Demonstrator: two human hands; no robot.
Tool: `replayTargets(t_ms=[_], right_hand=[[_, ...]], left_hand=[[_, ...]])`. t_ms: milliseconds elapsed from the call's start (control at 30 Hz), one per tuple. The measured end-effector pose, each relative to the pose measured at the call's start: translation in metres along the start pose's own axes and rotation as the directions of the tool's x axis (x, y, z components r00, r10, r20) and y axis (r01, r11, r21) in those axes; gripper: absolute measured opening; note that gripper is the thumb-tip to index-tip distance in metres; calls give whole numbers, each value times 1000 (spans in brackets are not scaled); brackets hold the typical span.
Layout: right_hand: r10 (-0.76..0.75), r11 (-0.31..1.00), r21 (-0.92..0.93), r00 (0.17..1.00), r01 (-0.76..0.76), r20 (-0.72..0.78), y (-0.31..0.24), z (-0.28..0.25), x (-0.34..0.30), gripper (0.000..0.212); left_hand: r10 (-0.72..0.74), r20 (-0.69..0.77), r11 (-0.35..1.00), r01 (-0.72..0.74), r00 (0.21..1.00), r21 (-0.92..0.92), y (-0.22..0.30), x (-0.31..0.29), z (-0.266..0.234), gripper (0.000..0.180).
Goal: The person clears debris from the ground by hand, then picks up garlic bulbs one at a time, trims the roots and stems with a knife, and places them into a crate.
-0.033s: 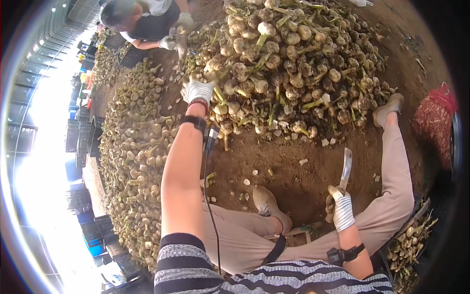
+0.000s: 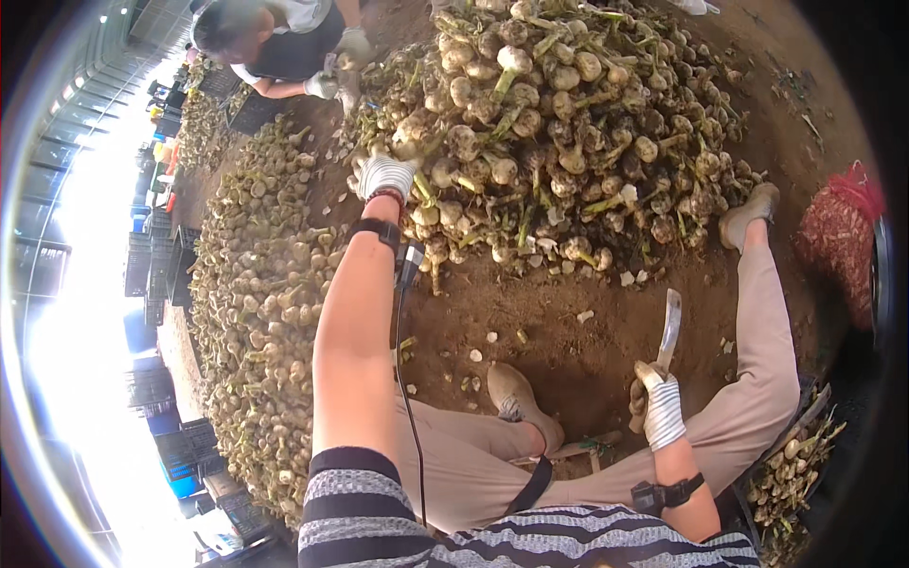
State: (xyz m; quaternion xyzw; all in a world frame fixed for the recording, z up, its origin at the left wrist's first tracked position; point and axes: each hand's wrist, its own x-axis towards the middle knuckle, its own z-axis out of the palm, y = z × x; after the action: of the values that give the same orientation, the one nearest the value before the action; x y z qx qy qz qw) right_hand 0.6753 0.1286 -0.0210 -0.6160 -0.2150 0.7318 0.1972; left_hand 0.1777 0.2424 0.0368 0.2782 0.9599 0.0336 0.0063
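My left hand (image 2: 385, 177), in a striped work glove, reaches out to the near left edge of a big heap of garlic bulbs (image 2: 568, 156). Its fingers are lost among the bulbs and soil-coloured stems, so I cannot make out their grip. Low over my right thigh, my right hand (image 2: 655, 407) is closed round the handle of a knife (image 2: 670, 327). The knife's narrow, slightly curved blade points up and away from me, well apart from the heap. Many bulbs in the heap carry dirt and cut green stalks.
To the left spreads a wide layer of garlic (image 2: 270, 322). A co-worker (image 2: 294, 47) in gloves crouches at the far left of the heap. A red mesh sack (image 2: 838, 246) stands at right, above a crate of garlic (image 2: 791, 473). A black cable (image 2: 409, 417) runs beside my left arm.
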Motion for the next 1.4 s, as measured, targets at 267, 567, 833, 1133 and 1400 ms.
replayTargets(t_ms=[267, 567, 833, 1133, 1400], right_hand=[[-104, 995, -1, 994, 104, -30, 2, 4, -12, 28], [-775, 393, -474, 561, 788, 290, -53, 10, -36, 25], [-723, -121, -622, 360, 774, 589, -67, 36, -110, 18], [-725, -201, -608, 300, 768, 620, -60, 33, -93, 18], [-769, -34, -879, 550, 476, 327, -49, -7, -20, 17]], left_hand=[[110, 112, 7, 112, 988, -994, -1, -116, -18, 56], [551, 377, 51, 421, 744, -906, 24, -315, -66, 43], [850, 78, 455, -651, 521, -608, 5, -358, -56, 31], [793, 233, 535, -459, 563, -710, -2, -366, -58, 31], [706, 253, 481, -185, 662, -857, 0, -369, -73, 43]])
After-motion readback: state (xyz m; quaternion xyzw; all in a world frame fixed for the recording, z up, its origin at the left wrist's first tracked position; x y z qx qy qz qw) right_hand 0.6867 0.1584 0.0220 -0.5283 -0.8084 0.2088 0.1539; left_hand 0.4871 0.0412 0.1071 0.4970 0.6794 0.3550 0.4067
